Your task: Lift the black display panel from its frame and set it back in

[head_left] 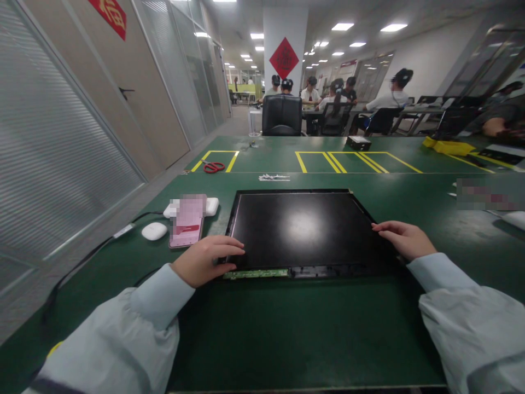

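A black flat display panel (270,230) lies on the green table in front of me, its dark screen facing up and reflecting a light. Along its near edge runs a narrow green circuit strip (256,273). My left hand (205,260) grips the panel's near left edge, fingers over the border and thumb lower down. At the right edge, my right hand (404,238) pinches the frame between thumb and fingers. The undersides of both grips are hidden.
Left of the panel are a phone (188,230), a white rounded case (154,231) and a cable (77,271). Beyond lie red-handled scissors (214,167), small white pieces (274,177) and a black box (358,143). Several people sit at tables behind a black chair (281,115).
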Motion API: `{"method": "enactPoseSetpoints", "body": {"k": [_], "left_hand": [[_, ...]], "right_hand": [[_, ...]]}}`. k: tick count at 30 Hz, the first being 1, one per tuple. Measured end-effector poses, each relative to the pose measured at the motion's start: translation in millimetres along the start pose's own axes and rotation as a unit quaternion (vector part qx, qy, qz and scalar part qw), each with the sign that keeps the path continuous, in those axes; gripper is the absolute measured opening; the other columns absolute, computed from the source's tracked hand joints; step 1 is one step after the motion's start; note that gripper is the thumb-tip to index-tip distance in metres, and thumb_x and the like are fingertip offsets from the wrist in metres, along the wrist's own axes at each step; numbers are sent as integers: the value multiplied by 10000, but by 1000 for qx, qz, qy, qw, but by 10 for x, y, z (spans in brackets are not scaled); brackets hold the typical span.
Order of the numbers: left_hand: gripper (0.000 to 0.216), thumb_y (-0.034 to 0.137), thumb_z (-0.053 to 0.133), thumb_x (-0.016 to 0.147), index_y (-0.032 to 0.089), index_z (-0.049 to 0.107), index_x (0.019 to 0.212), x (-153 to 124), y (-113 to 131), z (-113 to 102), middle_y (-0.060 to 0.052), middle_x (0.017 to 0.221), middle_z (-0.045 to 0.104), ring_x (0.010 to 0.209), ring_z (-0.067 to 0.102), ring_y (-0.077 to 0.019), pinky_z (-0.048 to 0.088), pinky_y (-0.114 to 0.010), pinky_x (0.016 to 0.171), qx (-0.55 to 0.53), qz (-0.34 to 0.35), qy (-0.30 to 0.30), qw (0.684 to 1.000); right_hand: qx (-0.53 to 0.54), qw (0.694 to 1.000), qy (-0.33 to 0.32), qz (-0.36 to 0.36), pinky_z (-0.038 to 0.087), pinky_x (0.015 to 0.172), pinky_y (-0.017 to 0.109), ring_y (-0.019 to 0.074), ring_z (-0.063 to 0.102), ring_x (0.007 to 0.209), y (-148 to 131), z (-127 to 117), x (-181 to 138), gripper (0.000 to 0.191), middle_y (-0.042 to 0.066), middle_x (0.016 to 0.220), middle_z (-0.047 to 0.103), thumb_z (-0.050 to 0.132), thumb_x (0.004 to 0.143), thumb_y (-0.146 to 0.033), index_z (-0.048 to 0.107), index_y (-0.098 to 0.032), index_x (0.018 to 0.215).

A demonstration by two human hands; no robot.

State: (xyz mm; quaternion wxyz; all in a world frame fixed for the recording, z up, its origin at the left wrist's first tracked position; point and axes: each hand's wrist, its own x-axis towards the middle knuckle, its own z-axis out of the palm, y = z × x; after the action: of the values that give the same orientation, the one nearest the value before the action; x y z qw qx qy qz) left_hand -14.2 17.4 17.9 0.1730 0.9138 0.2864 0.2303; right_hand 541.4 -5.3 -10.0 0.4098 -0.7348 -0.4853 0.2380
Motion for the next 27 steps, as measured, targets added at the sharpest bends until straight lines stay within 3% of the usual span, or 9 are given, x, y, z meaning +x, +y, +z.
{"method": "enactPoseSetpoints", "body": {"k": [15, 24, 27], "left_hand": [[257, 212, 680, 955, 220, 787, 1189, 56, 150, -90, -105, 1164, 813, 1053, 782, -235, 634, -384, 966, 2, 27, -9, 1000], [276, 232, 695, 953, 257, 788, 1211, 30, 92, -71, -87, 1168, 812, 1049, 781, -236, 632, -370, 955, -16, 12, -16, 1000], [261, 294, 679, 967, 249, 795, 1196, 17, 41, -11, -116, 1214, 790, 1112, 754, -265, 612, -418, 1004, 7, 19, 16, 1000]], "right_hand": [[-7, 1000, 4, -11, 522, 1102, 514, 337, 769, 1096, 61, 6, 26, 171, 68, 966, 837, 742, 654, -405, 779, -272, 755], [-55, 998, 8, -31, 573, 973, 442, 305, 767, 1006, 64, 10, 30, 202, 78, 949, 825, 737, 693, -409, 798, -245, 795], [-72, 996, 17, -50, 586, 899, 416, 278, 760, 921, 20, 7, -11, 227, 75, 949, 818, 706, 706, -403, 804, -241, 833]]}}
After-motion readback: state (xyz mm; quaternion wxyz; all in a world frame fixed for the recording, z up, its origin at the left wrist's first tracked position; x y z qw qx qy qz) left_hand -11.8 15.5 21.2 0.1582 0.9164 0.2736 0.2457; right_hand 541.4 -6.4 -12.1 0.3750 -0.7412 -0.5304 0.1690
